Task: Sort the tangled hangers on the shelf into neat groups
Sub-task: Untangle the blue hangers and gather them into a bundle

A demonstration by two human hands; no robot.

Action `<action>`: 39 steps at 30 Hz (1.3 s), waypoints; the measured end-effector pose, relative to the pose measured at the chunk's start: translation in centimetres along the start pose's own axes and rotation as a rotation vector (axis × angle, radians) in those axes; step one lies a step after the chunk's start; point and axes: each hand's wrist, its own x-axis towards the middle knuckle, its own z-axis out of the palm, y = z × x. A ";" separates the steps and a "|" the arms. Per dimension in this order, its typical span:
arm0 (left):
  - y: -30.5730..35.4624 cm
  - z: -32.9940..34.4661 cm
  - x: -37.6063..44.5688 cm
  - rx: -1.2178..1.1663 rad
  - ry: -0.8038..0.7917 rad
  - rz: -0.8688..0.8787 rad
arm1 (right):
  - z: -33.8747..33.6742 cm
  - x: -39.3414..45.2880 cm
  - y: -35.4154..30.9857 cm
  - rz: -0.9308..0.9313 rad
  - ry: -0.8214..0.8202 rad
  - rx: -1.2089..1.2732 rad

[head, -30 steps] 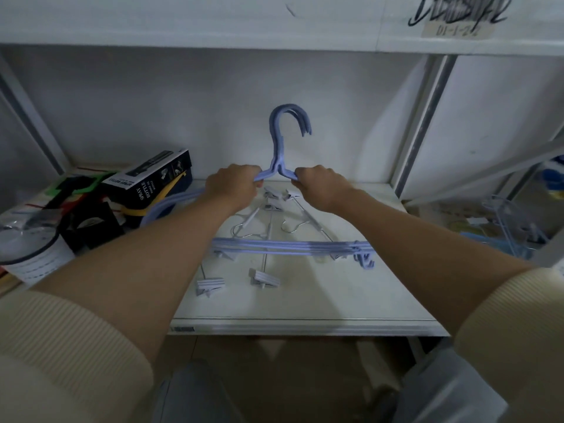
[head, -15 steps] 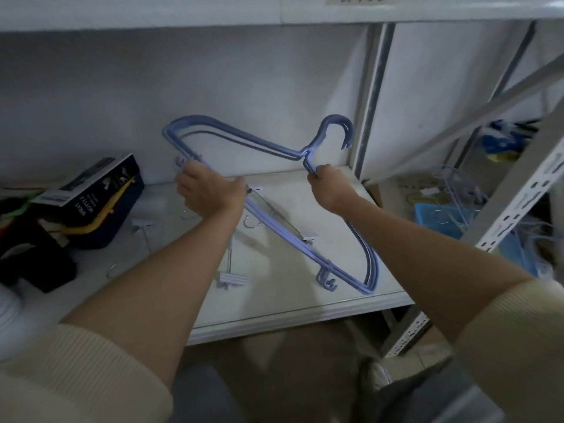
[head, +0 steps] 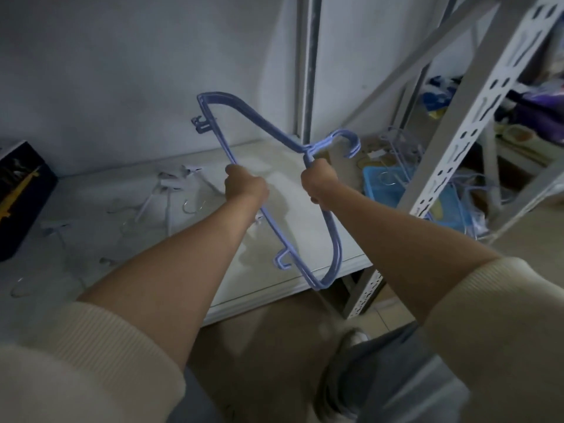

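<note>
- The left hand (head: 245, 186) has its grip closed round the straight bottom bar of the blue hangers (head: 276, 190); the right hand (head: 319, 183) is closed round the neck just below the hooks.
- The blue hangers look like a few stacked flush together, held tilted in the air above the right end of the shelf (head: 293, 296), hooks pointing right toward the rack post (head: 467, 132).
- By judgement they are light, stiff plastic. The small side hooks on the bar could snag on one another, so holding at the neck and mid-bar, as now, should keep the stack aligned.
- The clip hangers (head: 171, 190) lie scattered on the shelf to the left of the hands, pale with thin metal hooks, some crossing each other. They are likely light, and their hooks may catch, so each is probably best lifted by the hook.
- A dark box (head: 21, 193) stands at the shelf's left end.
- The shelf is a pale, smooth board, probably slippery for plastic.
- Beyond the rack post a blue basket (head: 393, 187) holds more wire-like items, too blurred to identify; the room is dim.
</note>
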 end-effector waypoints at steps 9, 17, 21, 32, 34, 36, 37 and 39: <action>-0.6 5.5 1.5 0.336 -0.054 0.014 | -0.7 3.4 4.7 0.061 -0.064 -0.204; -1.6 7.4 4.1 0.561 -0.060 0.017 | -0.2 6.9 7.0 0.002 -0.052 -0.388; -1.8 7.7 5.3 0.647 -0.045 0.069 | 0.5 8.0 7.3 -0.024 -0.052 -0.410; -3.0 8.5 6.8 0.774 -0.013 0.119 | 1.9 9.3 7.7 -0.072 -0.035 -0.466; -2.9 8.4 6.7 0.764 -0.013 0.121 | 1.8 9.2 7.3 -0.068 -0.029 -0.466; -2.8 8.2 6.6 0.735 -0.014 0.118 | 1.7 8.9 6.8 -0.079 -0.005 -0.459; -2.6 8.1 6.4 0.711 -0.013 0.114 | 1.7 8.7 6.5 -0.088 0.014 -0.460; -2.3 7.8 6.2 0.650 -0.007 0.098 | 1.8 8.3 5.9 -0.113 0.060 -0.481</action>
